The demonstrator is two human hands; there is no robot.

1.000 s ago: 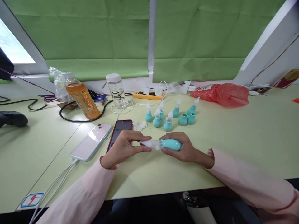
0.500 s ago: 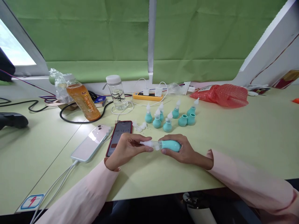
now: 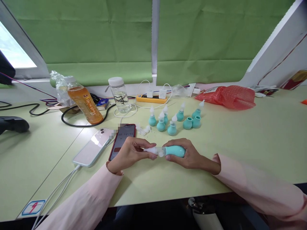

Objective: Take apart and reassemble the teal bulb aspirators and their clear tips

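My right hand (image 3: 185, 156) is wrapped round a teal rubber bulb (image 3: 175, 150) that lies sideways just above the table. My left hand (image 3: 129, 153) pinches the clear white nozzle (image 3: 151, 149) that sticks out of the bulb's left end. Both hands meet at the table's middle front. Behind them stand several teal bulbs with white nozzles (image 3: 161, 123), two teal bulbs without nozzles (image 3: 192, 122), and a few loose white nozzles (image 3: 143, 129).
A red phone (image 3: 123, 136) showing a timer and a pink phone (image 3: 94, 146) on a cable lie left of my hands. Farther back are an orange drink bottle (image 3: 85, 101), a clear bottle (image 3: 118, 94), a power strip (image 3: 151, 97), black cables and a red bag (image 3: 229, 96).
Hands and bulb have barely moved; they sit slightly lower in view and my left fingers have shifted a little on the nozzle.
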